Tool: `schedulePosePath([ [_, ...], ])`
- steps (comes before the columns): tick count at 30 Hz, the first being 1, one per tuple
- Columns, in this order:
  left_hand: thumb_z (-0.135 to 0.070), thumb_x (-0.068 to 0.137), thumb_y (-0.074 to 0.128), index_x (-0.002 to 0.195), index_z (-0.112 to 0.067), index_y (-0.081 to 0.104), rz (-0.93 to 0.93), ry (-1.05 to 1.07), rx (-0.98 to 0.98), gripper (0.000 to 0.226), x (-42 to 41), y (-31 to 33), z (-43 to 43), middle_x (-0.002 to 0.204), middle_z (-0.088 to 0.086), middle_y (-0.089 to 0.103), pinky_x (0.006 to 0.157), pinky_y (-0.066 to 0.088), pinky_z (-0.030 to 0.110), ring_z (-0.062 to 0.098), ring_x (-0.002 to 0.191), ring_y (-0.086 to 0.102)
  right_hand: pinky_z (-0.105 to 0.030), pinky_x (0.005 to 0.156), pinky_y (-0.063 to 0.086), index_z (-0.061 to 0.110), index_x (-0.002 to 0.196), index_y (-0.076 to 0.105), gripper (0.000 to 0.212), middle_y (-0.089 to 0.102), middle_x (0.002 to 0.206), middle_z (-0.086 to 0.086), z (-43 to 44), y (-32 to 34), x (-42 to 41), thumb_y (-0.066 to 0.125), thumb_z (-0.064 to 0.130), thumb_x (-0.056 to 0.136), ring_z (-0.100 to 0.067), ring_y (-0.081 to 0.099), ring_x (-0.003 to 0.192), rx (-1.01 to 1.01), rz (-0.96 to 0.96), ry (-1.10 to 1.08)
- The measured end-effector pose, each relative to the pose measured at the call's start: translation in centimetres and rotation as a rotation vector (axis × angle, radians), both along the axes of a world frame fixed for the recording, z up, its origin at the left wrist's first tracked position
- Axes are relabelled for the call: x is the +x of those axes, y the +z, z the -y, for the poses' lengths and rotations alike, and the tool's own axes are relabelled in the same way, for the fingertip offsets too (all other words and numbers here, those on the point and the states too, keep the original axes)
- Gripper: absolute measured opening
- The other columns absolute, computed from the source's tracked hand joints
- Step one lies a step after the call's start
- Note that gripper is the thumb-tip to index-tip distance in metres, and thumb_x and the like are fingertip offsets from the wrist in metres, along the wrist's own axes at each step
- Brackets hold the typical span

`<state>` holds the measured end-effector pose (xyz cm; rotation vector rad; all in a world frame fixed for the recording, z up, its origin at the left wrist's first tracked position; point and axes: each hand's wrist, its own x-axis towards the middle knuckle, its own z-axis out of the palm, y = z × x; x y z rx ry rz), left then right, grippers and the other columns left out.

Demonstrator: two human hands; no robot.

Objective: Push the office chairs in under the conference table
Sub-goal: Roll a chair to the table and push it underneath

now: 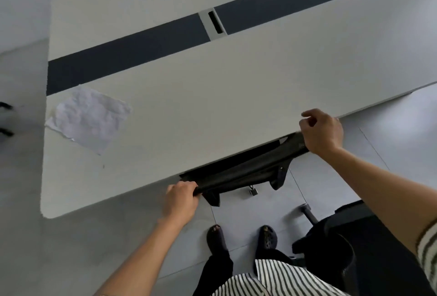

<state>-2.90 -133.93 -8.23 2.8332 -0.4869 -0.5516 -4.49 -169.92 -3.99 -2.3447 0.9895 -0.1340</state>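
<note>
A black office chair (246, 170) sits at about 5 o'clock in the view, tucked so far under the pale conference table (212, 97) that only the top of its backrest shows past the near edge of the surface. The left hand (181, 200) is at the backrest's left corner, at roughly 6 o'clock, its grip clenched on the black fabric there with the fingers curled over the top edge. The right hand (321, 131) is at the backrest's right corner, toward 4 o'clock; its palm and lower fingers press on the chair's top edge while the index finger and thumb are loosely curled above the surface, so that grip looks only partly closed on the chair. Below the backrest a grey caster (253, 190) stands on the tiled floor (71, 248).

On the surface, at 9 o'clock, lies a crumpled sheet of paper (88, 118), near the left end. A dark strip (142, 49) runs the length of the table toward 1 o'clock, broken by a grey cable slot (214, 22).

A second black chair (343, 248) stands at 4 to 5 o'clock, just beside the person's right leg and clear of the table. The person's dark shoes (267, 239) point at the table, above a striped shirt (272, 279).
</note>
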Motion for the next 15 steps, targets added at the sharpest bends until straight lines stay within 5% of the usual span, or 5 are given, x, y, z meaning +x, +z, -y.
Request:
schedulePosePath([
  [9, -0.029, 0.089, 0.052, 0.101, -0.025, 0.064, -0.051, -0.115, 0.11, 0.017, 3.1, 0.1, -1.3, 0.1, 0.002, 0.067, 0.079, 0.045, 0.036, 0.025, 0.096, 0.061, -0.037, 0.084, 0.047, 0.021, 0.109, 0.068, 0.03, 0.073, 0.095, -0.005, -1.7, -0.3, 0.5, 0.048, 0.026, 0.087, -0.03, 0.061, 0.095, 0.024, 0.013, -0.068],
  [15, -0.029, 0.09, 0.052, 0.103, -0.022, 0.063, -0.112, -0.165, 0.0, 0.018, 3.4, 0.4, -1.6, 0.104, 0.001, 0.067, 0.083, 0.043, 0.036, 0.023, 0.099, 0.058, -0.039, 0.088, 0.049, 0.024, 0.112, 0.066, 0.032, 0.072, 0.103, -0.005, -2.1, 0.3, 0.8, 0.049, 0.029, 0.085, -0.03, 0.061, 0.1, -0.033, -0.03, -0.209],
])
